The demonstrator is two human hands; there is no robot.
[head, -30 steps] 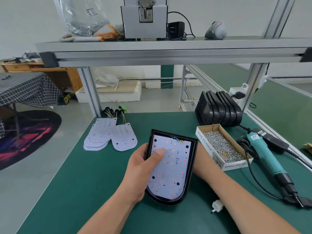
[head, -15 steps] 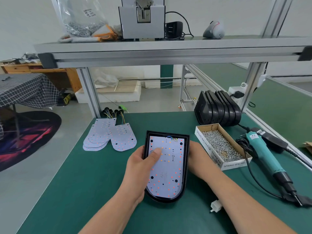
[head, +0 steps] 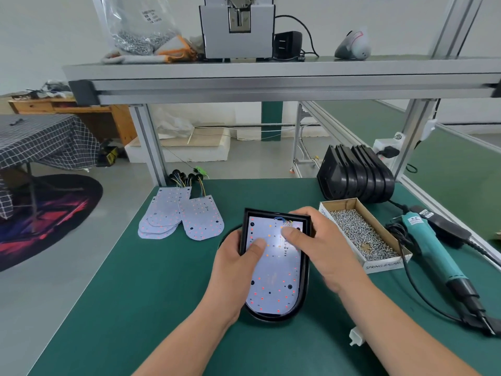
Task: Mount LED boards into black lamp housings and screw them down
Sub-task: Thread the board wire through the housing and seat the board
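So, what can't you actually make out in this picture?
Head view only:
- Upper right edge of the black housing: covered by the right hand.
- Wires at the top of the LED board: partly behind that hand's fingers.
- Fingers of the left hand: hidden behind the housing.
- bag label on the shelf: print too small.
- grey machine: top cut off by the frame edge.

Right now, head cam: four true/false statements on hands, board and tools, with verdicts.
1. The left hand and right hand each rest a thumb on the LED board in the black lamp housing. True.
2. The right hand holds the electric screwdriver. False: it lies on the table, right of the screw box.
3. The screw box is open. True.
4. The spare LED boards lie right of the housing. False: left.
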